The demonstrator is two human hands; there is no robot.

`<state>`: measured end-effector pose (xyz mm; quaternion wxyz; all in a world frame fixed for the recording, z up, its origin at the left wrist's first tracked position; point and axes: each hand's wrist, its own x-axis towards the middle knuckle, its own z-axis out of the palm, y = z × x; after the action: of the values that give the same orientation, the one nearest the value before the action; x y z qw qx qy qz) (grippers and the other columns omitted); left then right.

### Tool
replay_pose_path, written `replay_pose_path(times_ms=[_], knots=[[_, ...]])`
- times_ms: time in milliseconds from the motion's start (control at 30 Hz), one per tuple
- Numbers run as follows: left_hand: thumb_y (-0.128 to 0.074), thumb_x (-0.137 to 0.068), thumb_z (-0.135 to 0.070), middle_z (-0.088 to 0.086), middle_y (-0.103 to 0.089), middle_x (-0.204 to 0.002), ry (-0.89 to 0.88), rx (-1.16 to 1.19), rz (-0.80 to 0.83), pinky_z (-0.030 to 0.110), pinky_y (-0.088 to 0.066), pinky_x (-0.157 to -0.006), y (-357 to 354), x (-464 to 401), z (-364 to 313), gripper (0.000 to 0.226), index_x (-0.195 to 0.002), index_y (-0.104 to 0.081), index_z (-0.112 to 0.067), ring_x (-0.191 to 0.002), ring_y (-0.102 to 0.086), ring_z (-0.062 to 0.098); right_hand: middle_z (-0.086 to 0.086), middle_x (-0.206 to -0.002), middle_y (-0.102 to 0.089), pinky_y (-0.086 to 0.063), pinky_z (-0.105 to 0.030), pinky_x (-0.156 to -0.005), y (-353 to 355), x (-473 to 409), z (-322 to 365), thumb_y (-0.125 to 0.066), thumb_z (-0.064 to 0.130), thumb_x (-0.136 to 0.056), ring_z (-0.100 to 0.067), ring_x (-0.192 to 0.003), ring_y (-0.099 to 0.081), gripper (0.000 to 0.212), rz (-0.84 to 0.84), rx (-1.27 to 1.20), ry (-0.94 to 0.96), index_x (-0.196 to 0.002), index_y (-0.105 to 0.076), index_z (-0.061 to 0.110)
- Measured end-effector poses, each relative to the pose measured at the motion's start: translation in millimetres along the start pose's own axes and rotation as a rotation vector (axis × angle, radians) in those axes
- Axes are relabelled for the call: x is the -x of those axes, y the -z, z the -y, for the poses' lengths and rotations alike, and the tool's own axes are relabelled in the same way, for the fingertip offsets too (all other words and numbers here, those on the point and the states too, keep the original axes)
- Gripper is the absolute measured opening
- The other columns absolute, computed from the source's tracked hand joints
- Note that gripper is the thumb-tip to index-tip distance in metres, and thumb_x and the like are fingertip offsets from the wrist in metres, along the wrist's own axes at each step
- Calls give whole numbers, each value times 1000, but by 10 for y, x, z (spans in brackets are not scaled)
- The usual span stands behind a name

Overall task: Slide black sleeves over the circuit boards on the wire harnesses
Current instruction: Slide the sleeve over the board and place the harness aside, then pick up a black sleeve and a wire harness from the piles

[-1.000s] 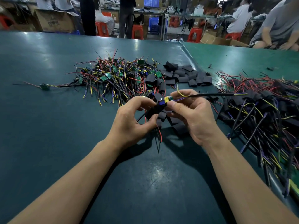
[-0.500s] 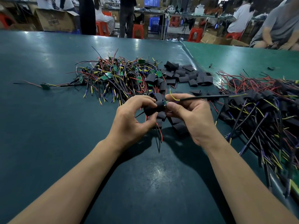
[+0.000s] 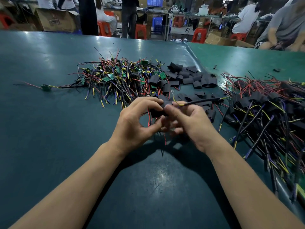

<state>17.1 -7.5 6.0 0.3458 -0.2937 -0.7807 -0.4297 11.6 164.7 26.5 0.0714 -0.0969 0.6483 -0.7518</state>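
My left hand point(image 3: 137, 123) pinches a black sleeve point(image 3: 157, 111) between thumb and fingers at the table's centre. My right hand point(image 3: 186, 120) grips the wire harness point(image 3: 199, 101) right beside the sleeve; its black cable runs off to the right and a yellow wire with a ring terminal sticks up. The board of this harness is hidden inside the sleeve. Red wires hang down below my hands. A pile of harnesses with bare green boards point(image 3: 118, 78) lies behind my left hand. Loose black sleeves point(image 3: 189, 78) lie behind my hands.
A heap of sleeved harnesses point(image 3: 267, 113) fills the right side up to the table edge. One stray harness with a green board point(image 3: 46, 87) lies far left. Bare green mat point(image 3: 148, 179) lies in front. People sit and stand beyond the far edge.
The green and yellow board end seen between my fingers a second ago has gone inside the black sleeve. My right-hand fingers have shifted under the sleeve and look blurred.
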Motion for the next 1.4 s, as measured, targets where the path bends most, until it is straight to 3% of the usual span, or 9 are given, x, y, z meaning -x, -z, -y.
replay_pose_path(times_ms=[67, 233, 400, 567, 733, 967, 1100, 1200, 1400], knots=[[-78, -77, 2, 9, -68, -115, 1, -11, 28, 38, -52, -95, -11, 7, 6, 23, -98, -68, 0, -110, -64, 21, -7, -62, -71, -44, -17, -38, -31, 12, -24, -71, 29, -80, -13, -45, -63, 18, -49, 138, 37, -71, -71, 13], [-73, -83, -4, 7, -65, -113, 72, -153, -31, 40, -47, -99, -2, 1, 53, 21, -104, -69, -4, -111, -60, 23, -10, -74, -75, -52, -22, -47, 123, -38, 117, -67, 18, -92, -19, -61, -72, 14, -381, -39, 168, -83, -69, 8], [-64, -89, -8, 5, -57, -135, 152, -258, 380, 30, -31, -112, -45, 57, 98, 27, -115, -69, -11, -127, -46, 23, -22, -99, -71, -56, -21, -59, 556, -65, 303, -62, 5, -94, -26, -79, -75, 9, -800, -621, 191, -90, -61, -2], [-51, -97, -12, 1, -42, -152, 313, -319, 502, 32, -23, -117, -72, 47, 123, 36, -131, -61, -18, -138, -35, 22, -13, -77, -75, -54, -20, -50, 487, -74, 223, -54, 8, -96, -25, -70, -74, 13, -613, -469, 28, -90, -61, 0], [-59, -87, -7, 4, -58, -135, 363, -286, 426, 23, -31, -107, -65, 33, 91, 24, -105, -75, -10, -124, -51, 22, -7, -73, -73, -50, -24, -44, 316, -96, 140, -58, 12, -96, -21, -57, -69, 6, -571, -128, 50, -100, -61, 9], [-62, -90, -27, 0, -67, -112, 471, -469, 227, 38, -44, -94, -60, 28, 157, 20, -89, -77, -14, -108, -56, 25, 0, -69, -71, -53, -32, -48, 251, -101, -57, -57, 17, -96, -17, -54, -67, 12, -451, 373, 173, -92, -65, 25], [-59, -91, -38, 4, -57, -128, 605, -683, 72, 41, -36, -94, 49, 21, 301, 31, -115, -65, -20, -120, -45, 29, 3, -73, -72, -60, -47, -64, 203, -119, -157, -60, 22, -94, -19, -62, -69, 14, -371, 615, 226, -89, -62, 36], [-53, -95, -37, 6, -50, -141, 741, -718, 157, 42, -33, -101, 86, 9, 399, 45, -135, -53, -17, -127, -40, 32, 5, -73, -72, -59, -49, -65, 200, -122, -168, -60, 24, -93, -18, -63, -69, 13, -389, 642, 233, -89, -62, 37], [-53, -97, -40, 8, -71, -102, 741, -673, 22, 45, -49, -87, 101, -25, 380, 30, -102, -75, -20, -101, -59, 35, 7, -71, -71, -60, -45, -62, 201, -108, -151, -58, 21, -94, -13, -58, -68, 9, -436, 628, 212, -95, -66, 26]])
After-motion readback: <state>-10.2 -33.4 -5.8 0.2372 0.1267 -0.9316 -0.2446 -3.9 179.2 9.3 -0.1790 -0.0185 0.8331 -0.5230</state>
